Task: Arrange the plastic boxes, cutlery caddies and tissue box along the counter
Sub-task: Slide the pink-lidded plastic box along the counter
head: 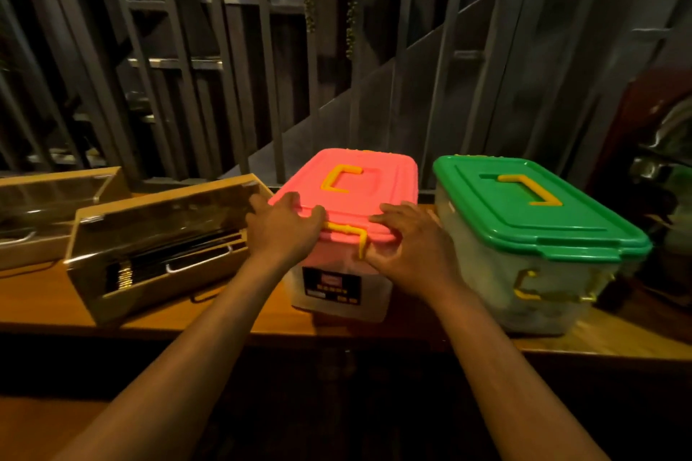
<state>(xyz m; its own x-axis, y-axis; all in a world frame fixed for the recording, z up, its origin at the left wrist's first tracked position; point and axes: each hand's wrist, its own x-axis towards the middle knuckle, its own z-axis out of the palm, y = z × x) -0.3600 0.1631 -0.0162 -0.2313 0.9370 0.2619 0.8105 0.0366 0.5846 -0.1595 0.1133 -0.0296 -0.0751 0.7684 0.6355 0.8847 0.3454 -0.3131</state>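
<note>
A clear plastic box with a pink lid [369,183] and yellow handle stands mid-counter. My left hand [281,228] grips its near left lid corner. My right hand [406,239] grips the near right edge beside the yellow latch. To its right stands a second plastic box with a green lid [524,213] and yellow latches. Left of the pink box lies a wooden cutlery caddy [157,247] with a clear lid, angled on the counter. Another caddy [48,206] sits behind it at the far left. No tissue box is in view.
The wooden counter [232,314] runs left to right, its front edge close to me. Grey metal bars and a staircase [232,67] rise right behind it. Dark metal kitchenware [666,168] crowds the far right end.
</note>
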